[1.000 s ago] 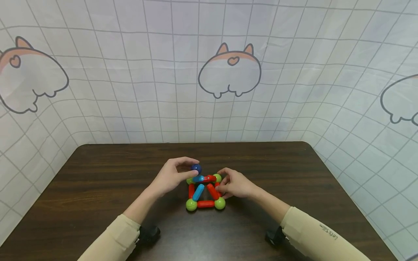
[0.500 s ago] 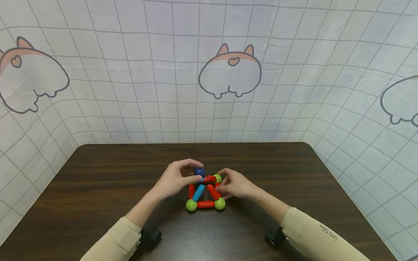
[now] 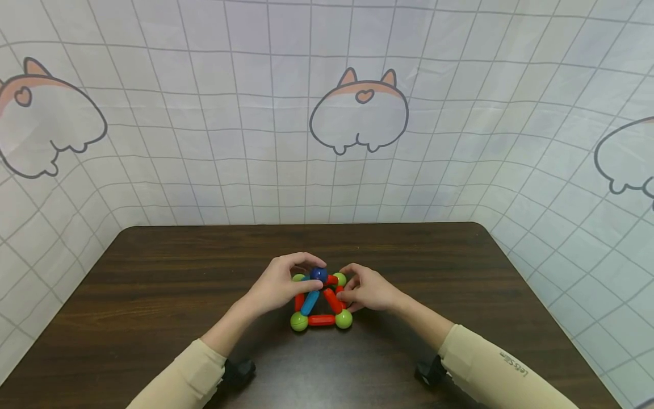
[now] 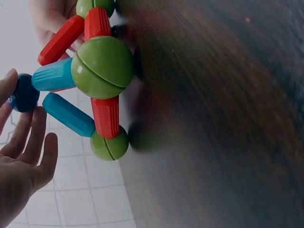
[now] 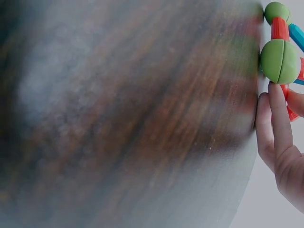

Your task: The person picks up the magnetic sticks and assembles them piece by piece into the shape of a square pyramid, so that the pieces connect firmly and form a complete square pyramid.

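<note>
A magnetic-rod frame stands on the table, its base made of green balls and red rods. Blue rods and red rods lean up and inward from the corners. My left hand pinches a dark blue ball between thumb and fingers over the frame's middle. In the left wrist view the ball meets the upper end of one blue rod. At the frame's right side, my right hand pinches a red base rod, a fingertip against a green ball.
The dark wooden table extends around the frame on all sides. Behind it hangs a white gridded curtain with cartoon animals. Black wrist devices sit under both forearms, close above the table.
My left hand has carried the dark blue ball right and slightly down, from the frame's back left to its middle. The right hand stays in place on the frame.
</note>
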{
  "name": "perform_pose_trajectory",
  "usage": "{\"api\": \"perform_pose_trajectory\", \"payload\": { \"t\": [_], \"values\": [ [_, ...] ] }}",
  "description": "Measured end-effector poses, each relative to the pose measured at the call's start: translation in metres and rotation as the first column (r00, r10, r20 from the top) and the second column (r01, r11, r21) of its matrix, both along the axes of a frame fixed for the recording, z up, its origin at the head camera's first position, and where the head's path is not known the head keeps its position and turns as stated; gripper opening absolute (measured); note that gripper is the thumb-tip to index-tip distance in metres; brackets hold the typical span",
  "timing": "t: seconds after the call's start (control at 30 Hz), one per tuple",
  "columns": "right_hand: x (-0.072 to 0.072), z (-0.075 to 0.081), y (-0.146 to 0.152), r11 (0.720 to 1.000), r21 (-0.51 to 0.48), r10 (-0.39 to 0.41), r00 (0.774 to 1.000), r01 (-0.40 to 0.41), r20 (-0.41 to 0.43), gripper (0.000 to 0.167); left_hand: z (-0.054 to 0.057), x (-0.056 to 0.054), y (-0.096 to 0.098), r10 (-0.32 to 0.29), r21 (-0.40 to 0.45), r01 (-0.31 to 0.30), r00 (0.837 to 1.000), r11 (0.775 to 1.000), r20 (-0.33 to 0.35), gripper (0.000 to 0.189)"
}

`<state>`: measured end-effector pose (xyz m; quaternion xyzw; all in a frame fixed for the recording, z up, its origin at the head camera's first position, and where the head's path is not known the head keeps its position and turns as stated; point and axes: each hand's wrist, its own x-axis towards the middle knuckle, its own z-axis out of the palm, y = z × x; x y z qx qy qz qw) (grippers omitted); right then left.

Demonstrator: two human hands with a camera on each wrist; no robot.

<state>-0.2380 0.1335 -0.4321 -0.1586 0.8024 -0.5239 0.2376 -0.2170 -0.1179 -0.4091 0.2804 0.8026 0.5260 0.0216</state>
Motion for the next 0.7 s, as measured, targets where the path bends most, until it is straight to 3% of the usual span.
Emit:
{"api": "perform_pose_trajectory", "payload": {
  "t": [0.7],
  "values": [
    [0.0007, 0.0004, -0.0013, 1.000, 0.002, -0.008, 1.000, 0.008, -0.004, 0.056, -0.0037, -0.0002, 0.0002, -0.022, -0.092, 0.022, 1.000, 0.996, 0.000, 0.025]
  ]
}}
